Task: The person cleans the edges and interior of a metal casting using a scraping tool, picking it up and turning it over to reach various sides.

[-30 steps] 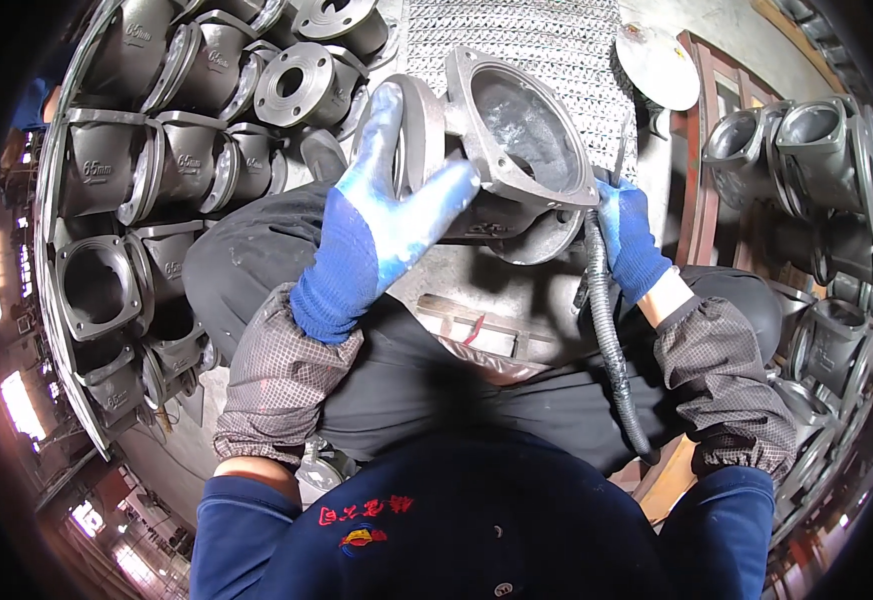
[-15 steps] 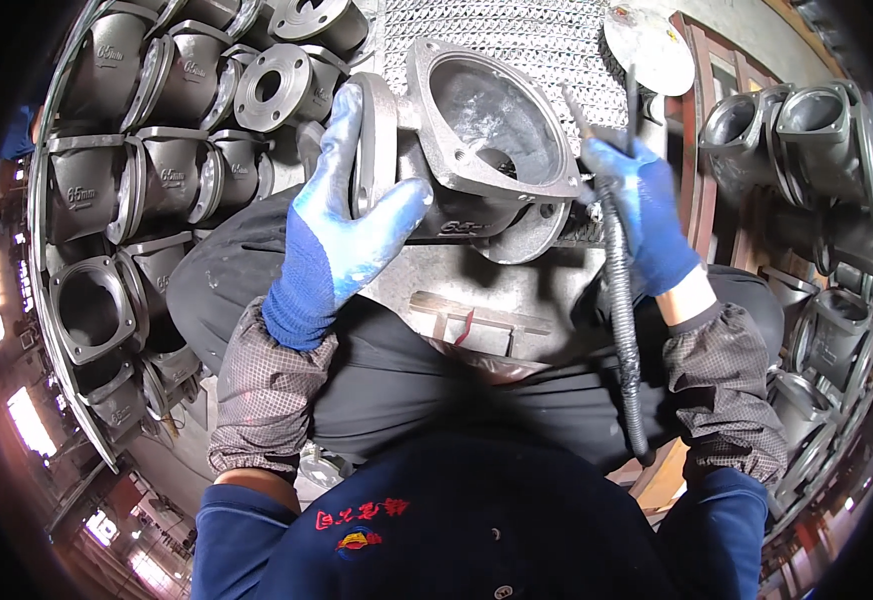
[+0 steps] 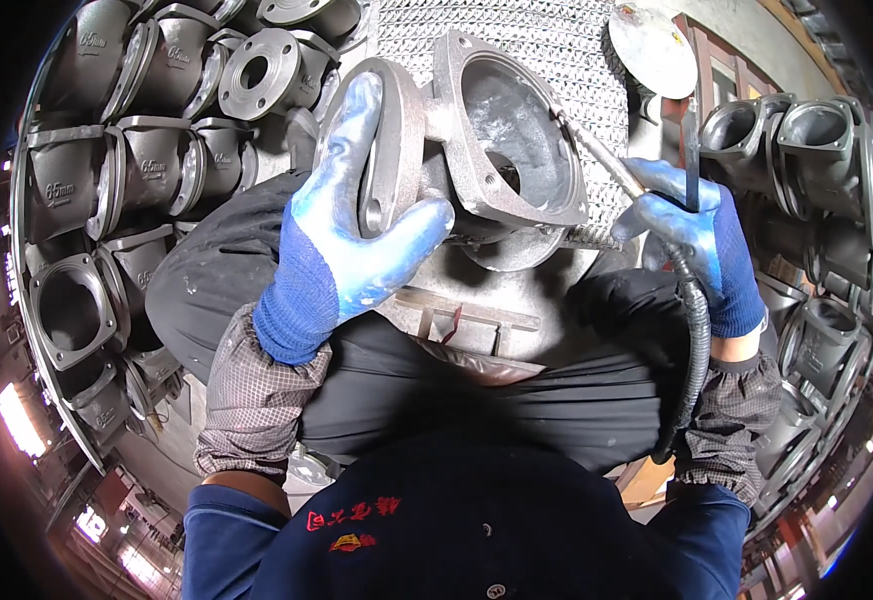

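A grey cast-metal valve body (image 3: pixel 517 205) rests tilted at the front of a ridged metal mat (image 3: pixel 502 22), its wide square-flanged opening facing up and right. My left hand (image 3: pixel 342 215) grips its round side flange, with the thumb on the near side and the fingers over the outer face. My right hand (image 3: pixel 692 225) is closed round a slim pen-shaped tool (image 3: pixel 607 158) on a dark ribbed hose (image 3: pixel 697 330). The tool's tip is at the right rim of the opening; whether it touches is unclear. A flat dark metal strip (image 3: pixel 693 160) also sticks up from my right hand.
Similar castings (image 3: pixel 152 165) stand stacked in rows on the left, and more (image 3: pixel 822 150) on the right. A round pale disc (image 3: pixel 654 50) lies beyond the mat, beside a reddish frame (image 3: pixel 727 70). My knees flank a low bench.
My right hand has moved right and slightly nearer me, and the tool now slants into the opening's rim. The casting has turned and tilted slightly in my left hand's grip.
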A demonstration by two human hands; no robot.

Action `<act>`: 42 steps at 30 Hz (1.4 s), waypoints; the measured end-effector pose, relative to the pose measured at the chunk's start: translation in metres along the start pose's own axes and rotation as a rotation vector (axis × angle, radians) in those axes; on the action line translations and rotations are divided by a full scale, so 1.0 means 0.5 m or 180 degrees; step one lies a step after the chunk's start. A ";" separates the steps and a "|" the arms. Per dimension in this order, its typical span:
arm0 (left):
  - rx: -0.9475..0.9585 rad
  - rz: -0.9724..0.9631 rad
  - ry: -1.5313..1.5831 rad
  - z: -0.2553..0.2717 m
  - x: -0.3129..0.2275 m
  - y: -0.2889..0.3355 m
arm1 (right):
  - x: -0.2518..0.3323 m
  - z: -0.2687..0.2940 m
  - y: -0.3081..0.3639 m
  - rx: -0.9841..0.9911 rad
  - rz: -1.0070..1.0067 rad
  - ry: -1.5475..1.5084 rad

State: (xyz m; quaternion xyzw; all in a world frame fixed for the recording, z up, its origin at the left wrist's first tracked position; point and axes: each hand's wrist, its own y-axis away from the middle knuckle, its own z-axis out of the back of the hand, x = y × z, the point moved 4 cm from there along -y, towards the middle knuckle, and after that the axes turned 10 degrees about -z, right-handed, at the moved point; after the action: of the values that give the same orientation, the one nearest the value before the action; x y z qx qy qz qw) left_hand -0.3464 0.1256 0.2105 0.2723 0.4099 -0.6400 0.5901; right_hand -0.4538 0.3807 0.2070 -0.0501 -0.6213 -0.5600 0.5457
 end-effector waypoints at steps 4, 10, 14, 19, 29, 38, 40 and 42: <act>-0.0222 -0.0117 -0.0070 0.006 -0.005 -0.003 | -0.005 0.004 -0.008 -0.0095 0.0001 -0.0037; 0.0007 0.0154 0.0053 0.003 -0.003 -0.003 | -0.005 0.003 -0.009 -0.0017 0.0243 0.0110; -0.0001 -0.0002 -0.0075 0.008 0.007 0.003 | 0.001 -0.010 -0.012 -0.0031 0.0120 -0.0146; 0.0019 0.0214 0.0102 0.006 0.000 0.000 | 0.010 -0.012 -0.027 -0.0059 0.0339 0.0000; -0.0003 -0.0052 0.0005 0.008 0.005 0.006 | 0.036 0.010 -0.004 -0.0395 0.0202 0.0090; -0.0173 -0.0001 -0.0034 0.018 0.019 0.015 | -0.032 0.013 0.011 -0.0057 0.0722 -0.0698; -0.0146 -0.0289 -0.0176 0.017 0.013 0.015 | -0.031 0.005 0.003 0.0155 0.0644 -0.0871; -0.0187 -0.0197 -0.0223 0.014 0.021 0.014 | -0.056 -0.021 -0.016 -0.0469 0.0134 -0.1032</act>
State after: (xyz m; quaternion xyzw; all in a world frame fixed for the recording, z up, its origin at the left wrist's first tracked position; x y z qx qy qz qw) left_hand -0.3401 0.1143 0.2039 0.2195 0.4159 -0.6547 0.5918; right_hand -0.4417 0.3853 0.1789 -0.1927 -0.6573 -0.5770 0.4448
